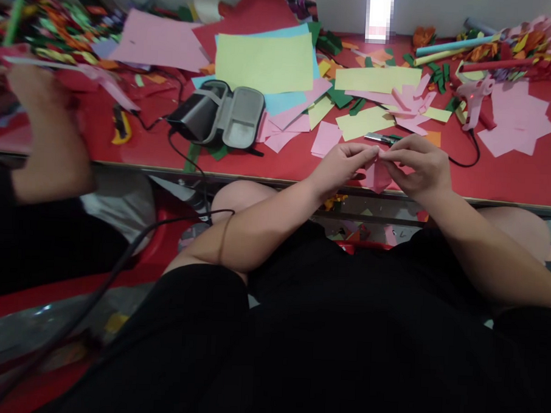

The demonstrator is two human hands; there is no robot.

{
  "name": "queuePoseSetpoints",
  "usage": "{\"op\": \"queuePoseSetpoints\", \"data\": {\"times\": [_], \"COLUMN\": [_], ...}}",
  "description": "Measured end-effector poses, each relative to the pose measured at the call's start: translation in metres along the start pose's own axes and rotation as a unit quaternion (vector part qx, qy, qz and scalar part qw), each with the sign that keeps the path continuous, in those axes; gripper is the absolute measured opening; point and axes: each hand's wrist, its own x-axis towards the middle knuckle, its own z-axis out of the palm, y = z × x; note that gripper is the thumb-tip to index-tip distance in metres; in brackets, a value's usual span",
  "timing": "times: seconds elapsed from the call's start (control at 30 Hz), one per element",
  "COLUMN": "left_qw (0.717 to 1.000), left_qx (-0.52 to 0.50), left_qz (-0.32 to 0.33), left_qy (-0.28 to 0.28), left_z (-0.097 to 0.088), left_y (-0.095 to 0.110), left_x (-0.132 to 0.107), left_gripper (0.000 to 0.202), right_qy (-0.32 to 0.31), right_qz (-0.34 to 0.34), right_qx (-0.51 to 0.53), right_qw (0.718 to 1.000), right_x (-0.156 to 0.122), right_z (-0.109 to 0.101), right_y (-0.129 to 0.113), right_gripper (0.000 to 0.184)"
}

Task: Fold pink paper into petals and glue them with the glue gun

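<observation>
Between both hands (378,162), unmarked pink paper (378,176)

The table (509,174) is bright red all over, and the little folded paper (378,175) pinched between the left hand (343,167) and the right hand (418,167) near the middle of the frame is pink. Up top in the centre there's a pale yellow sheet (263,63) lying on a light blue sheet (287,100), with a big pink sheet (159,40) to its left and dark green scraps (341,98) scattered around. The open case (229,114) left of centre is grey inside with a black edge, the glue gun (474,96) at upper right is pale pink, and the person's clothes (342,343) along the bottom are plain black.
</observation>
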Motion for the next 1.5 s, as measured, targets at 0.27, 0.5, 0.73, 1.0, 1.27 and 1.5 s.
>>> {"op": "queuePoseSetpoints", "data": {"times": [0.27,0.5,0.73,1.0,1.27,1.5], "left_qw": [1.0,1.0,1.0,0.996,0.994,0.975], "left_qx": [-0.002,-0.001,0.004,0.035,0.037,0.113], "left_qz": [-0.007,0.0,0.026,0.074,0.097,0.178], "left_qy": [-0.011,-0.013,-0.01,0.03,0.028,0.066], "left_z": [-0.001,-0.001,-0.001,0.0,0.0,0.003], "left_y": [0.0,-0.003,-0.007,-0.004,-0.009,-0.01], "left_x": [0.004,0.004,0.004,0.004,0.006,0.011], "left_gripper": [0.044,0.046,0.05,0.03,0.032,0.021], "right_qy": [-0.029,-0.045,-0.028,0.039,-0.003,0.017], "right_qz": [0.02,0.011,-0.004,0.19,0.233,0.198], "right_qx": [0.012,-0.005,0.013,0.173,0.211,0.178], "right_qw": [0.999,0.999,1.0,0.966,0.949,0.964], "right_x": [0.003,0.002,-0.002,0.001,0.002,0.0], "right_z": [-0.003,-0.004,-0.007,-0.002,0.005,0.01], "right_y": [0.004,0.008,0.001,-0.018,-0.008,-0.011], "right_gripper": [0.011,0.011,0.01,0.039,0.045,0.038]}}
